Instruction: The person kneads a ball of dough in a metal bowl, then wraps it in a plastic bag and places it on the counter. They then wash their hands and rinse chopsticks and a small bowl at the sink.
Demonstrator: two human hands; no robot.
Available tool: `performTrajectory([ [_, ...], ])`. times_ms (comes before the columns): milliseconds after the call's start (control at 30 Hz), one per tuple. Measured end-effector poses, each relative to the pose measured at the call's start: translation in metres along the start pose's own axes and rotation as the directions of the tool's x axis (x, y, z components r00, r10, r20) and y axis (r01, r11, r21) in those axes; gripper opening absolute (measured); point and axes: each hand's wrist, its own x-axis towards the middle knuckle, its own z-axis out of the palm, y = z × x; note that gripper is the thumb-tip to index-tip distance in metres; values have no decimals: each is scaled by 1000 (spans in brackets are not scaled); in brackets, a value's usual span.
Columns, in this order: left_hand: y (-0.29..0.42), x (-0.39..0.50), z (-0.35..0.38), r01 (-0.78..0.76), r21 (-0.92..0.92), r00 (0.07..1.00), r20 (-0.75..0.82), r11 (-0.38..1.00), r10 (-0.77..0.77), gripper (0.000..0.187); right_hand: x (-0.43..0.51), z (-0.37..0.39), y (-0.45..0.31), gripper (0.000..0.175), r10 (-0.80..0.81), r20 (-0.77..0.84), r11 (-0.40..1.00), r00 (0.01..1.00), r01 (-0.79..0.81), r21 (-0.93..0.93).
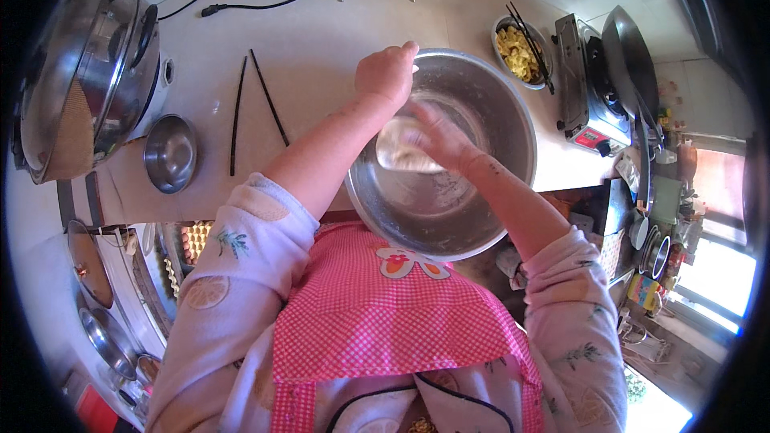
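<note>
A wide metal basin sits at the counter's front edge, tilted towards me. My left hand is closed on its far left rim. Inside the basin lies a pale lump of dough. My right hand reaches in over the dough and appears to touch it. Motion blurs this hand, so its finger grip is unclear. Pale residue marks the basin's inner wall. Left of the basin, two dark chopsticks lie apart on the counter, partly behind my left forearm.
At left stand a large lidded steel pot and a small metal bowl. A bowl of yellow food with chopsticks across it stands at right, beside a portable gas stove and a wok. A black power cord lies behind.
</note>
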Motion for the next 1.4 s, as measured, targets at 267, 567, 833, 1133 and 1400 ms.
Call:
performTrajectory([
  [267, -3, -1, 0, -7, -14, 1000, -9, 1000, 7, 20, -12, -2, -17, 99, 340, 28, 935, 940, -335, -118],
  [567, 4, 4, -1, -12, -61, 1000, -1, 998, 12, 13, -16, -6, -10, 82, 164, -439, 883, 884, -330, -334],
  [833, 5, -1, 0, 4, -83, 999, -32, 997, -7, 9, 18, 19, 9, 24, 147, -443, 896, 885, -308, -319],
  [1133, 4, -11, -4, -18, -115, 1000, -9, 993, 17, 12, 40, 26, 27, 24, -21, -445, 878, 895, -196, -436],
  [1400, 1, -1, 5, -16, -41, 999, -33, 999, 14, 15, 40, 14, 21, 35, 44, -386, 868, 922, -227, -443],
])
